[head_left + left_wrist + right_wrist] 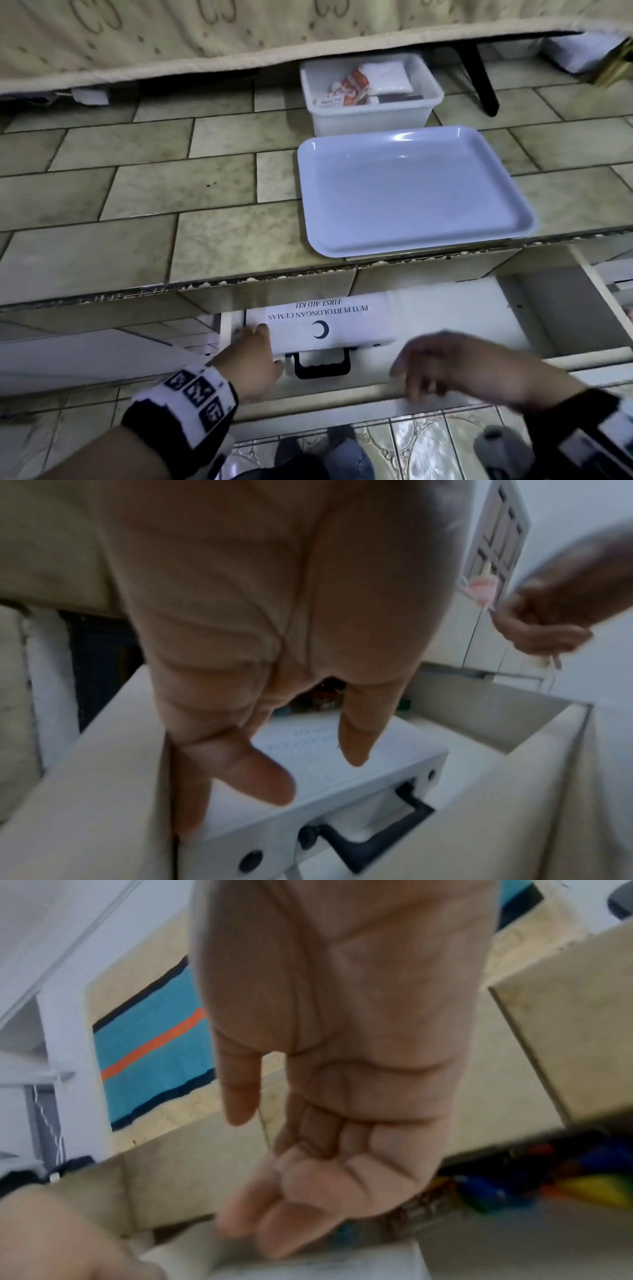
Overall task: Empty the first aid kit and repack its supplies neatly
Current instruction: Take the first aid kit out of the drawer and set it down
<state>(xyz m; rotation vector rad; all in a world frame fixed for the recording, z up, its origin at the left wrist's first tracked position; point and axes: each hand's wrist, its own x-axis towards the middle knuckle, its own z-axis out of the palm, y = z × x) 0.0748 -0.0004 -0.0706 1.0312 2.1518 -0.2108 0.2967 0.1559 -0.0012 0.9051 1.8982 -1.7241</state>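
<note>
The first aid kit (329,325) is a white case with a crescent, printed text and a black handle (322,368). It lies flat in an open drawer (548,308) under the tiled counter. My left hand (255,337) grips the case's left end, thumb on the lid. In the left wrist view the other fingers (185,804) run down between the kit (342,764) and the drawer wall. My right hand (421,370) is blurred. It hovers above the drawer's front edge right of the handle, fingers loosely curled and holding nothing. The right wrist view shows this hand (274,1191) just above the kit's corner (342,1264).
On the tiled counter (171,192) sits a pale blue tray (411,192) with nothing on it. Behind it stands a white tub (370,113) holding packets. A patterned cloth (205,41) overhangs the back, and a black leg (479,75) stands beside the tub.
</note>
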